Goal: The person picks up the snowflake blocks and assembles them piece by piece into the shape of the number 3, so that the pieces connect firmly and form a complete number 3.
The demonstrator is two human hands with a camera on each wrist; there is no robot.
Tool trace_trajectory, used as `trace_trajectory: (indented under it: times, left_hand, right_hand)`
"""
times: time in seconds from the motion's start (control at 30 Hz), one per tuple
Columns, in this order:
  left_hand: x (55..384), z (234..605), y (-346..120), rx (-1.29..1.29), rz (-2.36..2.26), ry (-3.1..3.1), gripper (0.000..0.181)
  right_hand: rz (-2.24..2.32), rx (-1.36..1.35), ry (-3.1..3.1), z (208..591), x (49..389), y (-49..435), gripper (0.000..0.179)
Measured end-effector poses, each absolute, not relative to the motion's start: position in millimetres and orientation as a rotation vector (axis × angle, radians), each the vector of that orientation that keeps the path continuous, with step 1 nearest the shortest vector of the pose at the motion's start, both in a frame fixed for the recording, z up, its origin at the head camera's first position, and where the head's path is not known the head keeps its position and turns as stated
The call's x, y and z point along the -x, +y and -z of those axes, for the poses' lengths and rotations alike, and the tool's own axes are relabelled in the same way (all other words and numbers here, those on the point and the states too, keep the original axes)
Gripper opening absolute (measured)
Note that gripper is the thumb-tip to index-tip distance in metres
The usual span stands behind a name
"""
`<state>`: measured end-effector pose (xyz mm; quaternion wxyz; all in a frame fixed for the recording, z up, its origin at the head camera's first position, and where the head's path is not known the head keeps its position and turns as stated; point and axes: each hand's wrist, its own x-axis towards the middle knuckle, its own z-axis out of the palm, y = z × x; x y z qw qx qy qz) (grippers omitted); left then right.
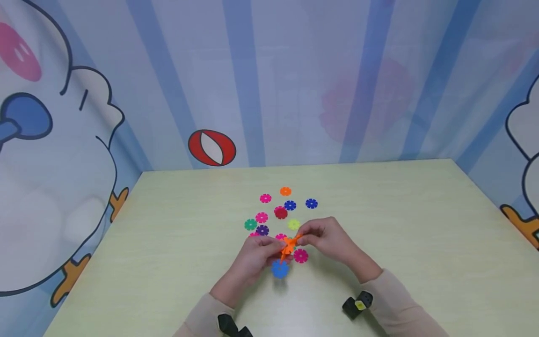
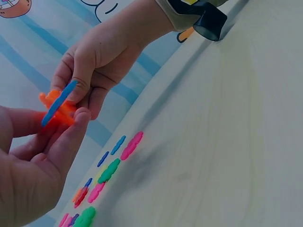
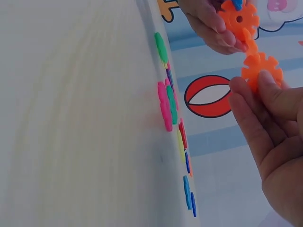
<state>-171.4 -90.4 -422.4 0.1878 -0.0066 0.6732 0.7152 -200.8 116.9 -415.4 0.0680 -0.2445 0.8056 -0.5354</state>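
Observation:
Both hands hold a joined chain of notched plastic discs above the table. My left hand [image 1: 252, 257] pinches it at an orange disc [image 3: 238, 20] beside the blue disc [image 1: 280, 269], which hangs lowest in the head view. With thumb and fingertips my right hand [image 1: 328, 238] grips another orange disc [image 3: 261, 70] at the opposite end. Between these two, an orange disc seen edge-on [image 3: 249, 41] links them in the right wrist view. The left wrist view shows the blue disc [image 2: 59, 104] edge-on, in front of the orange part.
Loose notched discs lie on the pale table [image 1: 168, 262] beyond the hands, among them a pink disc [image 1: 301, 256], a green disc [image 1: 250, 224], a yellow disc [image 1: 294, 224], a red disc [image 1: 280, 212] and a dark blue disc [image 1: 311, 203]. A printed curtain [image 1: 294, 93] hangs behind.

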Motion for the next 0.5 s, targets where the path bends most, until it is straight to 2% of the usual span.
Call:
trace_trajectory:
  times: [0.5]
  left_hand:
    - [171.7, 421.7, -92.1, -0.057, -1.935, 1.833, 0.035]
  right_hand:
    - [1.538, 0.84, 2.301, 415.1, 206.1, 124.1, 0.009]
